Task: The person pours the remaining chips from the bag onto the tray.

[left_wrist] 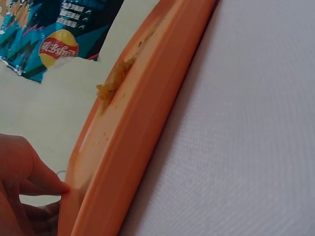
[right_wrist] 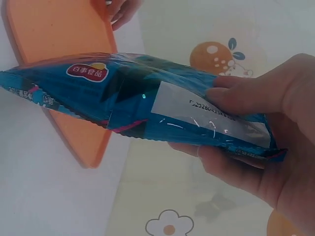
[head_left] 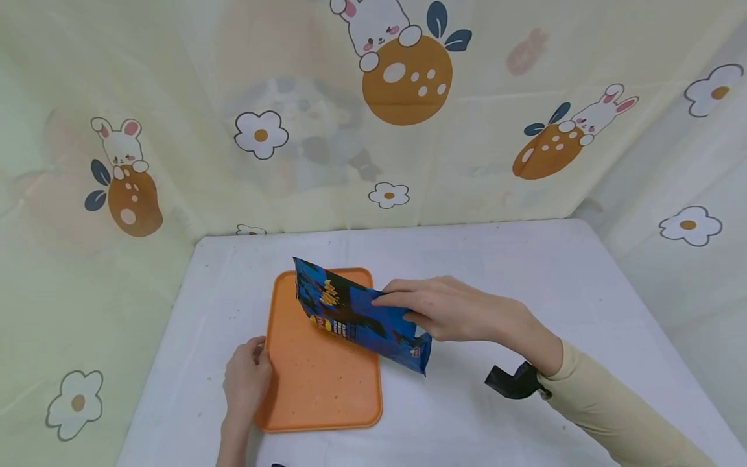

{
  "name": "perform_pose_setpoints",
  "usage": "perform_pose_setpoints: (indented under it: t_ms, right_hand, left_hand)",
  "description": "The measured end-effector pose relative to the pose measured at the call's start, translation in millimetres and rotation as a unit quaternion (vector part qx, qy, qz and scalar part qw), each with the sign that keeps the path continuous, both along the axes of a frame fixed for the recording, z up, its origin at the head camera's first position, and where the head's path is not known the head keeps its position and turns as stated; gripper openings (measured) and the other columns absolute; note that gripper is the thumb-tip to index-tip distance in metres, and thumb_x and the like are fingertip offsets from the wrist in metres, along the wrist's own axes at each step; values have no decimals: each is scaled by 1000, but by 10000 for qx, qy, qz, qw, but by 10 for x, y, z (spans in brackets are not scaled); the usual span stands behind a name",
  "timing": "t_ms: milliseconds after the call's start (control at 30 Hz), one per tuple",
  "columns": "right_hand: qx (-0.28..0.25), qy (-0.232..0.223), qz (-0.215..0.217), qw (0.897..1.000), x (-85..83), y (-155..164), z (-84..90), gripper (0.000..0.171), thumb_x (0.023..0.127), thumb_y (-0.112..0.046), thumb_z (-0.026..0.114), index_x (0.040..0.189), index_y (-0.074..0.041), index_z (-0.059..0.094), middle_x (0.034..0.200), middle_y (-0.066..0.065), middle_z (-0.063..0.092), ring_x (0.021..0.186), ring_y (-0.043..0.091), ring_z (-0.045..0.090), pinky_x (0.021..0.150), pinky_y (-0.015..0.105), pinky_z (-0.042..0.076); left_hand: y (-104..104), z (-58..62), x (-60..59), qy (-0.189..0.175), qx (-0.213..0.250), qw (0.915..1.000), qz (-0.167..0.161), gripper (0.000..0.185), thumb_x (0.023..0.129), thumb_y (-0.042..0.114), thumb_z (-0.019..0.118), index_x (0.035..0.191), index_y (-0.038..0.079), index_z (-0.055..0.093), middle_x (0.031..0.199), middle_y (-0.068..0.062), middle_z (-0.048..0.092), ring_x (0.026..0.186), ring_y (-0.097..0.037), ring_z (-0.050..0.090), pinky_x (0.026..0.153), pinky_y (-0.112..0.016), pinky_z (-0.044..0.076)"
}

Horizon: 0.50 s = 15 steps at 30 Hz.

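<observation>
My right hand (head_left: pixel 452 310) holds a blue chip bag (head_left: pixel 367 324) by its right side, thumb and fingers on opposite faces. The bag slants across the upper part of an orange tray (head_left: pixel 321 395), its left end over the tray and its right end past the rim. In the left wrist view, the bag's edge looks torn beside the Lay's logo. A clump of yellowish chip pieces (left_wrist: pixel 117 80) lies in the tray, with scattered crumbs. At the tray's left side my left hand (head_left: pixel 248 375) pinches the rim between thumb and fingers.
The tray sits on a white-covered table (head_left: pixel 478 253). Behind and at both sides hangs a pale curtain (head_left: pixel 467 168) printed with rabbits and flowers. A black strap (head_left: pixel 513 381) hangs at the right wrist. A small dark object (head_left: pixel 278 465) shows at the bottom edge.
</observation>
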State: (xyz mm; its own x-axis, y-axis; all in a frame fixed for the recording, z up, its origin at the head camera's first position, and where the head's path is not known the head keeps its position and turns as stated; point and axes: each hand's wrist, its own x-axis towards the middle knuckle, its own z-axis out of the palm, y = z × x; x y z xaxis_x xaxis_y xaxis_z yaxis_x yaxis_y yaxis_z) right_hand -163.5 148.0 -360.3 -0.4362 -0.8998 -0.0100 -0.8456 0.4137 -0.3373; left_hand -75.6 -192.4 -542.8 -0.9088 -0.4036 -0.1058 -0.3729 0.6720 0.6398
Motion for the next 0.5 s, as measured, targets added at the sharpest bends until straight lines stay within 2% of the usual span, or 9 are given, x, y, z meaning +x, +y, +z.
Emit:
perform_pose_setpoints:
  t_ms: [200, 500]
  right_hand:
    - [-30, 94, 85, 9999, 8, -1, 9, 44, 97, 3, 62, 139, -8, 63, 137, 6, 63, 104, 15, 66, 72, 20, 52]
    - [149, 97, 49, 9998, 23, -1, 50, 44, 96, 4, 62, 138, -7, 64, 137, 7, 64, 103, 16, 68, 69, 19, 52]
  left_hand:
    - [0, 0, -9, 9, -38, 10000, 1, 34, 100, 5, 53, 131, -4, 64, 109, -25, 69, 96, -37, 68, 75, -53, 55]
    - [6, 13, -13, -53, -31, 10000, -3, 34, 100, 5, 54, 131, -5, 63, 110, -24, 69, 96, -37, 67, 78, -54, 54]
